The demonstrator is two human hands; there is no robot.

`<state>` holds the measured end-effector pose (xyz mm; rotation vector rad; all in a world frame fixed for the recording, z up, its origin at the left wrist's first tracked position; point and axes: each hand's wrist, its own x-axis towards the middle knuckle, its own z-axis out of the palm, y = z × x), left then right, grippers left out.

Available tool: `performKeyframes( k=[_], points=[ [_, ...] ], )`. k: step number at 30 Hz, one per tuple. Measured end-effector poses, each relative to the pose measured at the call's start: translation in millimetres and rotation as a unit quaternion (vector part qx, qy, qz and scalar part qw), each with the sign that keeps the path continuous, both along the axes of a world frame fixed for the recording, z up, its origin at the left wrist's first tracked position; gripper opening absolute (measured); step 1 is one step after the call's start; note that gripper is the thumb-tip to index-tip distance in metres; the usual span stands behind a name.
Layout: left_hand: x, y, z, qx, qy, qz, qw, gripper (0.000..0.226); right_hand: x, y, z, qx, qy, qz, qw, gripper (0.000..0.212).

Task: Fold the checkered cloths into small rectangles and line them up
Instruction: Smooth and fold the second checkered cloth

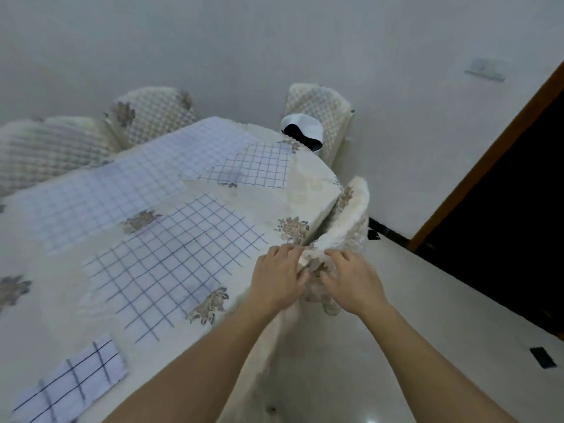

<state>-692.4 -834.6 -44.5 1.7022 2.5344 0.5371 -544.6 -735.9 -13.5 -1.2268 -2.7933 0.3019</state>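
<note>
Left hand (pixel 279 277) and right hand (pixel 351 280), fingers curled on bunched cream cover (pixel 314 261) at surface's right edge; seemingly between folds, next take flat cloth (pixel 171 261) by its corners.

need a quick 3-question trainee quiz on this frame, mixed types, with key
1. True or false: the left hand and right hand both grip a checkered cloth.
2. Where does the folded checkered cloth lie? A) near-left part of the table B) on a chair seat C) on the floor
3. What rests on the far chair?
Key: 1 false, both grip cream fabric at the table corner. 2 A. 3 a white and black cap.
</note>
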Motion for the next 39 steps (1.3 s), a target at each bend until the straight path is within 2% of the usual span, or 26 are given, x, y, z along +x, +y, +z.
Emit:
performKeyframes(
  k=[3,8,13,21,26,33,39],
  points=[
    [-29,-19,-10,-0.037,0.004,0.071,0.997,0.058,-45,4,-6,-0.007,0.004,0.079,0.997,0.05],
    [-60,-64,-25,-0.061,-0.027,0.202,0.977,0.053,-112,-1,-17,-0.025,-0.005,0.204,0.979,0.053],
    [-65,-93,-37,-0.083,-0.058,0.313,0.944,0.055,-159,0,-41,-0.029,-0.049,0.333,0.941,0.052],
    [-70,-137,-53,-0.128,-0.03,0.423,0.897,0.05,-194,33,-69,-0.023,-0.109,0.464,0.879,0.052],
    [-73,-156,-74,-0.123,-0.056,0.427,0.894,0.052,-226,54,-89,0.016,-0.145,0.501,0.853,0.052],
    [-98,-166,-115,-0.109,-0.041,0.374,0.92,0.056,-247,57,-136,-0.022,-0.189,0.496,0.847,0.066],
    [-115,-165,-142,-0.096,-0.036,0.319,0.942,0.068,-259,60,-164,0.031,-0.148,0.55,0.821,0.078]
  ],
)
